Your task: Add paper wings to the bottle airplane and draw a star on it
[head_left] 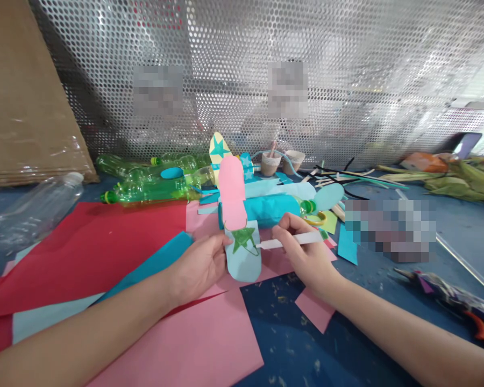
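Observation:
My right hand is closed round a white marker, its tip touching a light blue paper strip with a rounded end. A green star is drawn there, partly filled in, its lower right part only outlined. By the strip's left edge, my left hand pinches it between thumb and fingers. Above the strip a pink rounded paper piece lies across a bottle wrapped in blue paper. That bottle has a green cap at its right end.
Red paper and pink paper lie at left and in front. Green plastic bottles and a clear bottle lie behind. A glue gun is at right. Small pots stand by the perforated metal panel.

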`<state>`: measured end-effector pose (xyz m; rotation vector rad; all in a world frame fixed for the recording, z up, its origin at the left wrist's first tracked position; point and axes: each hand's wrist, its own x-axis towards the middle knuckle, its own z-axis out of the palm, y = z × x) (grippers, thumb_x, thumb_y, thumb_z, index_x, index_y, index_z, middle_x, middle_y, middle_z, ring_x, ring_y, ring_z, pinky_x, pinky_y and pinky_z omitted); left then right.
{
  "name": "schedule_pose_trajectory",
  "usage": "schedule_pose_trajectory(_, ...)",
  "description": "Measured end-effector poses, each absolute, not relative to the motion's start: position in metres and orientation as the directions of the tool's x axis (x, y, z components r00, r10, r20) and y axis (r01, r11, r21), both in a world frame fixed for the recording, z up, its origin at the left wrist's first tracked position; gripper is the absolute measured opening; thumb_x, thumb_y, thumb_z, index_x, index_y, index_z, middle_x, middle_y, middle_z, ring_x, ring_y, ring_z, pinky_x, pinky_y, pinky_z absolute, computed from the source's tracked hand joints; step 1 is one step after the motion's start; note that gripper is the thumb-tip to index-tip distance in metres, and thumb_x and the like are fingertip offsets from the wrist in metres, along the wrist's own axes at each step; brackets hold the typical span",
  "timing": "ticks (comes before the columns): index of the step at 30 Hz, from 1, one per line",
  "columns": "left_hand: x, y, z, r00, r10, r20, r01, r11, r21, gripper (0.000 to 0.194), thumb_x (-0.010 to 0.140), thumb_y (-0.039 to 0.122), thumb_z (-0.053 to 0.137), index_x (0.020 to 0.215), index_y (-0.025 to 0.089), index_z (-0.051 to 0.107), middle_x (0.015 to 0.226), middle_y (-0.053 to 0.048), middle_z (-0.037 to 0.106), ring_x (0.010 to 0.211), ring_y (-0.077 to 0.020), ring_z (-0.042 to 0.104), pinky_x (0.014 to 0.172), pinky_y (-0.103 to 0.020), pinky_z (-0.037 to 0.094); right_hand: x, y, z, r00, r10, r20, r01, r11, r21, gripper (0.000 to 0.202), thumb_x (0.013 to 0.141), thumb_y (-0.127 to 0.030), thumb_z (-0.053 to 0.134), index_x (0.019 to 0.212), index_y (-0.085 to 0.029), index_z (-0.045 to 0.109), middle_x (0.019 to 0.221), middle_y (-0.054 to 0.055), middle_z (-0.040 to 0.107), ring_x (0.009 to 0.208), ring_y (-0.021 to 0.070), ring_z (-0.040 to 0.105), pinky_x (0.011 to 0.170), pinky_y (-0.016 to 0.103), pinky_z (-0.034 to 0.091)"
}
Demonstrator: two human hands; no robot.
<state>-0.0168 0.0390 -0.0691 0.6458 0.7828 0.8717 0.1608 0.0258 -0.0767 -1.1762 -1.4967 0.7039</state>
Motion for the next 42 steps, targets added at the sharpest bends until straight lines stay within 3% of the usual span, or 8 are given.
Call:
schedule_pose_trajectory(11,-0.016,0.0395,-0.0677,0.428,0.848,-0.313,-0.418,0.492,0.764,0.038,0.08,0.005,0.047,0.112,0.012,0.066,0.099,-0.008,0.075,0.108,-0.0247,0.063,0.102,-0.038,0.042,0.1606,0.0253,-0.0764,0.043,0.929,0.367,0.315,0.335,-0.888,0.03,0.084,-0.029,0.049,0.059,-0.024,0.035,0.054,-0.006,0.034,0.053,0.0129,0.033,0.051,0.027,0.027)
schedule_pose_trajectory(18,-0.0157,0.0383,-0.067,0.415,0.852,-0.318,-0.413,0.488,0.769,0.031,0.081,0.005,0.046,0.102,0.01,0.068,0.096,-0.009,0.075,0.106,-0.0243,0.064,0.102,-0.038,0.042,0.1612,0.026,-0.0763,0.051,0.933,0.357,0.314,0.325,-0.892,0.029,0.083,-0.03,0.049,0.059,-0.024,0.035,0.054,-0.006,0.033,0.053,0.0129,0.032,0.051,0.028,0.026)
schedule_pose_trajectory(34,-0.0153,0.0388,-0.0661,0.42,0.85,-0.317,-0.43,0.494,0.756,0.036,0.08,0.004,0.046,0.108,0.011,0.067,0.097,-0.008,0.075,0.11,-0.0247,0.062,0.103,-0.038,0.04,0.1608,0.0254,-0.0744,0.046,0.936,0.349,0.319,0.318,-0.893,0.029,0.081,-0.027,0.048,0.057,-0.024,0.033,0.053,-0.006,0.032,0.053,0.0127,0.032,0.051,0.027,0.027)
schedule_pose_trajectory(42,-0.0163,0.0399,-0.0677,0.417,0.851,-0.321,-0.412,0.491,0.767,0.025,0.079,0.007,0.049,0.093,0.013,0.069,0.094,-0.007,0.074,0.103,-0.0231,0.064,0.093,-0.034,0.046,0.159,0.0272,-0.0771,0.039,0.935,0.351,0.307,0.323,-0.895,0.026,0.084,-0.031,0.052,0.061,-0.023,0.04,0.057,-0.005,0.039,0.055,0.0128,0.036,0.051,0.027,0.03)
